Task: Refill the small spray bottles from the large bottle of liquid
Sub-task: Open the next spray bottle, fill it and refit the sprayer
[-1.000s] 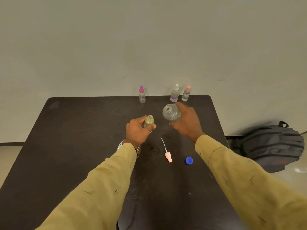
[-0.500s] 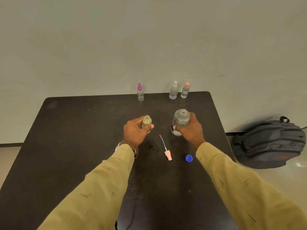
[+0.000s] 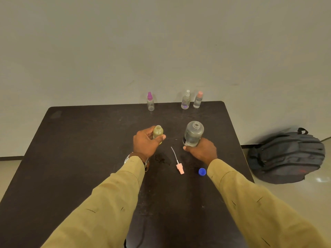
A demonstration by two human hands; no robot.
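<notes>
My left hand (image 3: 146, 143) grips a small open spray bottle (image 3: 158, 131), upright at the middle of the dark table (image 3: 71, 158). My right hand (image 3: 201, 151) holds the base of the large clear bottle (image 3: 193, 133), which stands upright and uncapped with some liquid in it. Between my hands lies the pink spray head (image 3: 179, 168) with its white tube. The blue cap (image 3: 202, 171) rests by my right sleeve. Three small spray bottles stand at the far edge: a purple-topped bottle (image 3: 150, 102), a white-topped bottle (image 3: 185, 100) and a pink-topped bottle (image 3: 198, 99).
A dark smudge or wet patch (image 3: 162, 158) marks the table near my left wrist. A grey backpack (image 3: 286, 156) lies on the floor to the right of the table. A plain wall stands behind the table's far edge.
The large bottle was tilted toward the small one a second ago; my right hand has swung it right and set it upright, low on the table. My left hand has stayed put.
</notes>
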